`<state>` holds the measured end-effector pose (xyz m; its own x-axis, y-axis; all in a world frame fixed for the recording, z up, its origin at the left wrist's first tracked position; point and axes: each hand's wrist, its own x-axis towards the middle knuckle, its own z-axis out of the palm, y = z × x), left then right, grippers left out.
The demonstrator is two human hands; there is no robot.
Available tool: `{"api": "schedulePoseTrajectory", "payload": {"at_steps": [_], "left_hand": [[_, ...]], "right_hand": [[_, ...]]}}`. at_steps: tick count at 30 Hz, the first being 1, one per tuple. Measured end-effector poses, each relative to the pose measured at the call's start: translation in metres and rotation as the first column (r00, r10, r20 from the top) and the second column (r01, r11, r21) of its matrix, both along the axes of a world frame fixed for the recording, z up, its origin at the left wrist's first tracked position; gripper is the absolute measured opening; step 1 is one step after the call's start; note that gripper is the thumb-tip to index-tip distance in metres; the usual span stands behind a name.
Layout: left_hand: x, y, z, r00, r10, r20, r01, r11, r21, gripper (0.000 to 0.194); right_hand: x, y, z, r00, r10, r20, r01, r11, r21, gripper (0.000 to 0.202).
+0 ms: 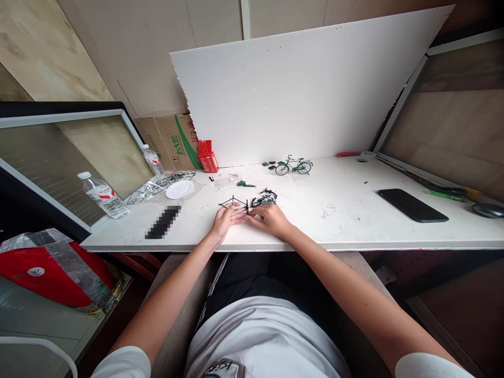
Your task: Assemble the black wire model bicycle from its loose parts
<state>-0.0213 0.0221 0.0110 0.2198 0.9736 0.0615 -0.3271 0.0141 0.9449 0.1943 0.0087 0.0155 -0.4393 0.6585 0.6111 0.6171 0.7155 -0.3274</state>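
My left hand [224,220] holds a thin black model bicycle frame [233,202] above the white table, its fingers underneath and the thumb over it. At the frame's right end, the thumb and fingertips of my right hand [268,218] are pinched together against a short dark upright part [247,206]. Whether that part belongs to the frame or is a separate piece, I cannot tell. Just behind my right hand lies a pile of small black parts [264,197], partly covered by the hand. Farther back stands a finished-looking green model bicycle [293,166].
Small green pieces [246,184] lie mid-table. To the left are a white round lid [179,189], black part sprues [177,179], a water bottle [104,194] and a red box [208,156]. A black phone [412,205] and a mouse [488,210] lie right. A white board [295,89] closes the back.
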Motion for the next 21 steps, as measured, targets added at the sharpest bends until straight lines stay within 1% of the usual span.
{"api": "schedulePoseTrajectory", "payload": {"at_steps": [4,8,12,14,17,21], "left_hand": [[-0.0027,0.0011,-0.0006,0.997,-0.051,0.057,0.052,0.999,-0.009,0.045],[-0.0044,0.0006,0.0029,0.984,-0.125,0.128,0.129,0.991,-0.023,0.045],[-0.0064,0.0010,0.0055,0.966,-0.159,0.206,0.181,0.979,-0.091,0.039],[-0.0073,0.0020,0.0050,0.959,-0.167,0.229,0.197,0.973,-0.117,0.034],[-0.0076,0.0031,0.0041,0.958,-0.169,0.232,0.201,0.972,-0.123,0.030],[-0.0050,0.0009,0.0054,0.965,-0.178,0.191,0.200,0.975,-0.100,0.034]], "right_hand": [[0.0012,0.0023,-0.0022,0.999,0.024,-0.024,-0.024,1.000,0.001,0.028],[0.0012,0.0018,-0.0015,0.999,0.036,-0.042,-0.037,0.999,-0.029,0.027],[0.0014,0.0028,-0.0020,0.993,0.015,-0.116,-0.022,0.998,-0.058,0.024],[0.0018,0.0039,-0.0030,0.992,0.019,-0.128,-0.027,0.998,-0.062,0.023],[0.0024,0.0051,-0.0042,0.992,0.037,-0.118,-0.044,0.997,-0.059,0.023],[0.0022,0.0047,-0.0038,0.993,0.061,-0.103,-0.065,0.997,-0.038,0.022]]}}
